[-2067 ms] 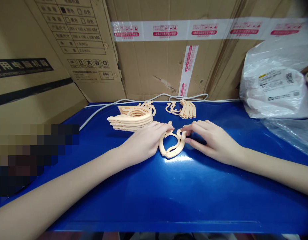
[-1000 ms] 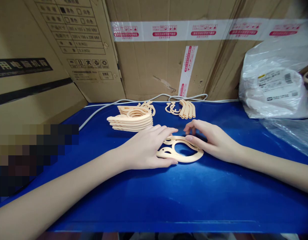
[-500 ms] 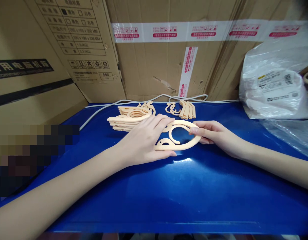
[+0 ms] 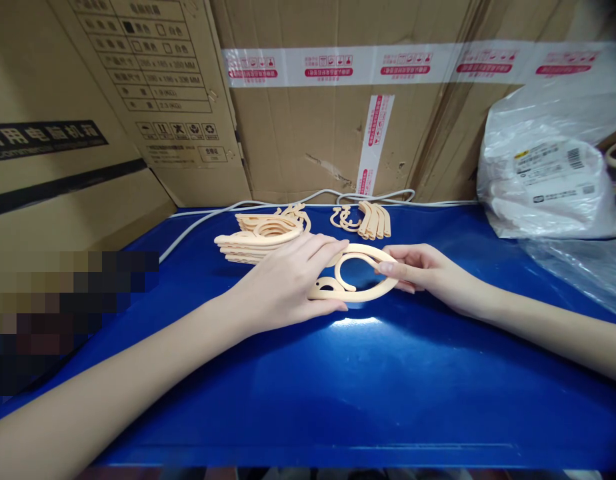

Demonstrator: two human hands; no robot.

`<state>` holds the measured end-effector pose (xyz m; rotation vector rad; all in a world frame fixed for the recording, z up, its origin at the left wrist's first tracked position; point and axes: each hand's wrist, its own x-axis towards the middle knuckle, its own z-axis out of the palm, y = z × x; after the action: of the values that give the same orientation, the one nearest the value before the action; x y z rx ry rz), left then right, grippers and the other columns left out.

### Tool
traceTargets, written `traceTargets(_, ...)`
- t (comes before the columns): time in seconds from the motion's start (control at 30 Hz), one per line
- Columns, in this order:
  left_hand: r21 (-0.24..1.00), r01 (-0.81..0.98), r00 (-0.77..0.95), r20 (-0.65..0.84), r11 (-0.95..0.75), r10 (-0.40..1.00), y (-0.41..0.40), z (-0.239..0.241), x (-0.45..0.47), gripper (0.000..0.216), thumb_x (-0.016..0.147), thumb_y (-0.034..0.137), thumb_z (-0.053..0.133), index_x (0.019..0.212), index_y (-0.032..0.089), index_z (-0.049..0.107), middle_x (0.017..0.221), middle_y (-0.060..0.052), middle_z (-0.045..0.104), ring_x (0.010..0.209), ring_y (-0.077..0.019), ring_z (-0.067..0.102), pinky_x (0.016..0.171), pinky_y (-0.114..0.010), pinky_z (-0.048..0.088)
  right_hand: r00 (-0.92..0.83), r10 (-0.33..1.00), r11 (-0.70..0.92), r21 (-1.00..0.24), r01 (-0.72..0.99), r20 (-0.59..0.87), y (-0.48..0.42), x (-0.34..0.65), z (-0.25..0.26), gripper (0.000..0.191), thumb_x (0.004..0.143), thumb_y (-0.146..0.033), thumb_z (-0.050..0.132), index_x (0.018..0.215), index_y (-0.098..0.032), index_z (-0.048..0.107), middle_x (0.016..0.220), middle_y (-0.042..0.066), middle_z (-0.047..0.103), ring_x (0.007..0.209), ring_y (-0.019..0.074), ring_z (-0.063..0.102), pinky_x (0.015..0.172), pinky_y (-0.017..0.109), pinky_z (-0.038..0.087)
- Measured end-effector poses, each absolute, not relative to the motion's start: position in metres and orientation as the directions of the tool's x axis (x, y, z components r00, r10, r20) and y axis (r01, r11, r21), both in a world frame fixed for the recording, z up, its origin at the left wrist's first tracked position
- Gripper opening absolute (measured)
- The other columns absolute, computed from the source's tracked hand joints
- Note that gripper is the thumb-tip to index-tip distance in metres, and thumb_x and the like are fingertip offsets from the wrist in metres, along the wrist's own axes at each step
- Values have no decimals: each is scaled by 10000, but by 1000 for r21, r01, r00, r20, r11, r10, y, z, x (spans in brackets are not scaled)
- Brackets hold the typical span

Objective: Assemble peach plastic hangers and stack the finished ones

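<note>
A peach plastic folding hanger (image 4: 369, 290), folded into an oval loop, is held slightly above the blue table (image 4: 338, 387). My left hand (image 4: 283, 283) grips its left end, thumb beneath and fingers over the top. My right hand (image 4: 423, 270) pinches its right end between thumb and fingers. Just behind my left hand lies a flat stack of folded hangers (image 4: 261, 240). A smaller bunch of unfolded hanger pieces (image 4: 369, 219) rests further back near the boxes.
Cardboard boxes (image 4: 333, 100) wall off the back and left. A white cable (image 4: 203, 220) runs along the table's rear edge. A white plastic bag (image 4: 543, 180) and clear plastic film (image 4: 583, 267) occupy the right side.
The hanger went from standing folded between my fingers to lying flat, then both hands lifted it and carried it back and left toward the stack.
</note>
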<state>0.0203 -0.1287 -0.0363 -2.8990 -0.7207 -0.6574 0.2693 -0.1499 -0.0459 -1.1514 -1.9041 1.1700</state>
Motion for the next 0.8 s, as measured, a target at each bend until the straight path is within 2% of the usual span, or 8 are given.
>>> traceTargets(0.17,13,483,781,447,-876,437,-131,-28,18,599,854,404,659,1346,140,442,1323,-141,549,1236,-285,509,1048,-425,419,-420,896,301,-895,329,147,-147,275,-47,490,985,-553,301,754,-199,550,571,-23,493,515,113,413,497,259,340)
traceTargets(0.23,29,495,764,463,-868,451,-129,-17,13,607,853,389,658,1355,125,444,1338,-141,533,1264,-280,483,1074,-417,400,-401,888,379,-849,367,223,-144,280,-47,522,997,-549,232,827,-205,586,623,4,567,568,139,493,547,279,409)
traceTargets(0.33,91,555,714,458,-827,529,-120,4,-1,615,835,397,670,1367,166,467,1289,-101,543,1184,-259,531,1021,-391,448,-450,834,539,-645,541,320,-141,284,-49,388,974,-510,385,993,-209,630,905,59,684,824,194,617,748,342,494)
traceTargets(0.43,175,654,636,400,-736,660,-108,21,-21,584,876,457,611,1365,162,491,1296,-74,528,1174,-235,538,1041,-369,432,-609,724,690,-361,627,324,-139,285,-52,350,933,-457,512,1177,-226,611,1191,95,643,1097,248,589,949,434,465)
traceTargets(0.53,217,710,593,329,-670,735,-93,28,-41,635,843,503,632,1360,158,503,1306,-59,551,1205,-248,525,1083,-399,398,-698,649,758,-179,627,302,-139,285,-55,359,937,-431,508,1210,-223,611,1267,119,601,1162,267,561,990,479,447)
traceTargets(0.6,303,746,549,223,-593,805,-83,29,-53,667,833,498,640,1404,204,461,1386,-52,534,1252,-261,515,1097,-422,394,-707,640,763,-142,630,301,-139,285,-56,358,942,-423,498,1210,-214,610,1271,128,597,1155,270,566,979,482,459)
traceTargets(0.67,383,746,520,174,-544,836,-73,27,-61,758,713,528,740,1373,239,506,1373,-64,565,1244,-296,541,1074,-442,426,-710,636,766,-134,629,302,-139,285,-56,358,944,-420,494,1213,-211,606,1266,129,598,1154,269,565,981,481,462)
traceTargets(0.8,470,718,532,106,-514,840,-63,23,-69,713,703,508,745,1346,281,535,1373,-54,576,1256,-301,543,1075,-444,426,-717,635,767,-125,629,289,-139,285,-55,360,951,-414,487,1218,-198,597,1277,130,584,1161,261,556,994,469,454)
